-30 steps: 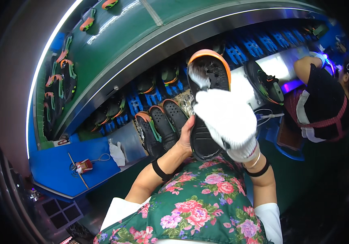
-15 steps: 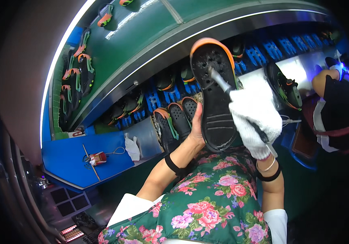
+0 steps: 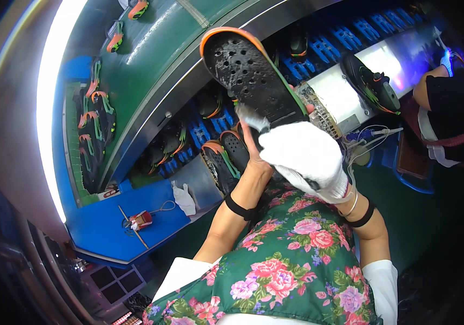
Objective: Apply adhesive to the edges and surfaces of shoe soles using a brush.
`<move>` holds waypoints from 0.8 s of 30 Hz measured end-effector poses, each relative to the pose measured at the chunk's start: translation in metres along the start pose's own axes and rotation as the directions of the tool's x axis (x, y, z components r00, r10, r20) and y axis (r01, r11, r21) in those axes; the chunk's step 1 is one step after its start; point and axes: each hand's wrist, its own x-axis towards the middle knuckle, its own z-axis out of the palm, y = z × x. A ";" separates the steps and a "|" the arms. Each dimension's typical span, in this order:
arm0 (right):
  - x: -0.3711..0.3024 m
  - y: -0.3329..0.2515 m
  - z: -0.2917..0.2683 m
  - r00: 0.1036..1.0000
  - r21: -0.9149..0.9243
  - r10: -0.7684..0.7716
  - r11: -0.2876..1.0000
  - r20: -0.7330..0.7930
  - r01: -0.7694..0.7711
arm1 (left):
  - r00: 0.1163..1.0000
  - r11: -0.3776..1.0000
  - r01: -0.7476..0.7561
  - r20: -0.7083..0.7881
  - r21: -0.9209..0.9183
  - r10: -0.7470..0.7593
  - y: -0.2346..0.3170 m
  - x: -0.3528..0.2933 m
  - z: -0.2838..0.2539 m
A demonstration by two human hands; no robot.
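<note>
My bare left hand (image 3: 257, 161) grips a black shoe sole (image 3: 251, 67) from behind, with fingertips showing at its right edge. The sole is tilted, toe end up and to the left. It has round holes, an orange rim at the toe and green along the side, and wet-looking streaks on its toe half. My right hand (image 3: 305, 157), in a white knit glove, is closed on a brush (image 3: 252, 117). The pale bristles lie over the sole's left edge near the middle; whether they touch it I cannot tell. My right hand hides the heel end.
Black shoe parts (image 3: 222, 162) stand close beyond my left forearm. A black shoe (image 3: 370, 84) sits on the metal conveyor surface (image 3: 345, 103), near blue racks (image 3: 327, 49). On the blue side table (image 3: 159, 225) lie a white glove (image 3: 183, 199) and a small red container (image 3: 141, 219). A co-worker's arm (image 3: 422, 93) is at right.
The sole has moved up and left and tilted further toward the left. My right hand has brought the brush from the toe area down to the sole's left edge. The view has turned slightly.
</note>
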 end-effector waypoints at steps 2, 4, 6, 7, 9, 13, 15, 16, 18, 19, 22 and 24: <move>0.010 0.002 -0.006 0.998 0.311 0.056 0.949 -0.032 -0.043 | 0.993 0.991 -0.081 0.082 -0.103 0.089 0.003 0.007 0.005; 0.010 0.007 -0.009 0.991 0.141 0.058 0.989 -0.119 -0.041 | 0.990 0.981 -0.126 -0.075 -0.144 0.116 0.001 0.007 0.016; 0.006 0.006 -0.004 0.985 0.098 0.076 0.993 -0.157 -0.061 | 0.986 0.988 -0.103 -0.143 -0.113 0.087 0.007 0.011 0.010; 0.005 0.004 0.000 0.997 0.051 0.015 0.999 -0.071 -0.012 | 0.999 0.991 -0.021 0.025 -0.136 0.025 0.011 0.015 0.006; -0.003 0.001 0.008 0.998 0.030 -0.057 0.998 -0.021 0.057 | 0.980 0.980 0.062 0.197 -0.187 -0.025 0.012 0.017 0.002; -0.003 0.009 -0.003 0.997 0.246 0.070 0.967 -0.015 -0.065 | 0.995 0.982 -0.033 0.084 -0.183 0.049 0.019 0.014 0.001; -0.004 0.011 -0.006 1.000 0.128 0.018 0.992 0.026 -0.021 | 0.994 0.967 -0.019 0.103 -0.256 0.046 0.019 0.015 0.005; -0.010 0.011 -0.003 0.997 0.071 0.004 0.997 0.083 -0.010 | 0.983 0.975 0.025 0.182 -0.221 0.016 0.021 0.018 0.000; -0.017 0.009 0.006 0.996 0.145 -0.080 0.987 0.043 0.073 | 0.984 0.974 0.037 0.180 -0.222 0.003 0.021 0.021 -0.006; -0.014 0.005 0.001 0.996 0.218 -0.056 0.975 0.063 0.041 | 0.985 0.975 0.041 0.173 -0.219 -0.003 0.022 0.020 -0.009; -0.010 0.008 -0.009 0.997 0.261 0.065 0.963 0.046 -0.074 | 0.996 0.977 -0.028 0.071 -0.211 0.044 0.025 0.019 -0.009; -0.012 0.016 -0.013 0.999 0.150 0.044 0.988 0.015 -0.045 | 0.988 0.971 -0.008 0.147 -0.237 0.045 0.021 0.020 -0.001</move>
